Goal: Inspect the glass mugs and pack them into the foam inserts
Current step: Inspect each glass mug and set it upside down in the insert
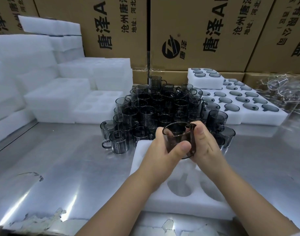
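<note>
A smoky grey glass mug [177, 136] is held up in front of me with both hands, its mouth facing me and tilted. My left hand [164, 151] grips its left side with the thumb across the wall. My right hand [204, 143] grips the right side, fingers curled round the rim. Below my hands lies a white foam insert [179, 200] with round pockets, the visible ones holding nothing. A heap of the same grey mugs [156, 113] stands behind on the metal table.
Filled foam inserts [244, 106] lie at the back right, one more stacked on top. Piles of unfilled foam [48, 92] rise at the left. Clear glassware [285, 92] sits far right. Cardboard boxes [196, 31] wall off the back. The steel table [60, 167] reflects light.
</note>
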